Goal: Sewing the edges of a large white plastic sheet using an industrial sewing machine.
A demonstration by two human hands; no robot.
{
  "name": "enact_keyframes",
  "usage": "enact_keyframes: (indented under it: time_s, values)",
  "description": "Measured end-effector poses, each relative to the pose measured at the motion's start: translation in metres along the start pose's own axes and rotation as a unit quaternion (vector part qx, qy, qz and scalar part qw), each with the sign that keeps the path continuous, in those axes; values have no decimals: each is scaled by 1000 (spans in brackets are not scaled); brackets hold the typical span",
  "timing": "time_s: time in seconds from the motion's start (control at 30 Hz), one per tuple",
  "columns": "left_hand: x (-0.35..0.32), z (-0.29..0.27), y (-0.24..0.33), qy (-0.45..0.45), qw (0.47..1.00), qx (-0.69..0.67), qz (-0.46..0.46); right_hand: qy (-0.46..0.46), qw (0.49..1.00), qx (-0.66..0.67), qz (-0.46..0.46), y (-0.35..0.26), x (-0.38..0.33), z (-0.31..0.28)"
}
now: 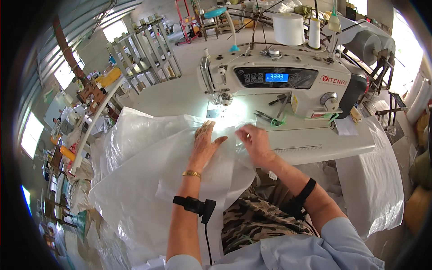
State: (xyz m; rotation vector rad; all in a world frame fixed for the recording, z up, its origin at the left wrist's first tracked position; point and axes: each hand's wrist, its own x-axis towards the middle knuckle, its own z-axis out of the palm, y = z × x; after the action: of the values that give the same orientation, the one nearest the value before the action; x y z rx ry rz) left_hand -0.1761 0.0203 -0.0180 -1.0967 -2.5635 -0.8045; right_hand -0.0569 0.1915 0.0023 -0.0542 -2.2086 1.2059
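A large white woven plastic sheet (144, 175) lies across the sewing table and hangs over my lap. My left hand (206, 138) lies flat on it, fingers spread, just in front of the needle of the white sewing machine (288, 78). My right hand (254, 139) presses on the sheet's folded edge beside it, fingers curled down onto the fabric. Both hands sit in the bright light under the machine head. A gold bracelet and a black strap with a cable are on my left forearm; a black band is on the right.
Scissors (269, 118) lie on the machine bed to the right of the needle. Thread cones (289, 28) stand behind the machine. More white sheeting (373, 180) hangs off the table's right side. Metal racks (144, 49) and cluttered benches stand at the left.
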Motion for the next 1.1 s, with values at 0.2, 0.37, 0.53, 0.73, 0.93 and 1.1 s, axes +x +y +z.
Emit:
enact_keyframes:
  time_s: [0.2,0.37,0.53,0.73,0.93,1.1]
  values:
    - [-22,-18,-9,-44,999,4,1,-106,919,-375,-59,17,38,10]
    - [-27,-16,-11,-39,998,47,-13,-124,924,-361,-15,10,36,19]
    - [-12,-26,15,-39,998,53,11,-126,949,-289,-18,21,39,15]
    - [3,-29,23,-100,995,-7,-10,-91,967,-229,-68,27,42,13]
    - [0,-11,17,0,996,-80,28,-70,956,-262,-109,18,35,15]
    - [-7,-14,16,24,989,-143,2,-46,967,-225,-112,20,17,8]
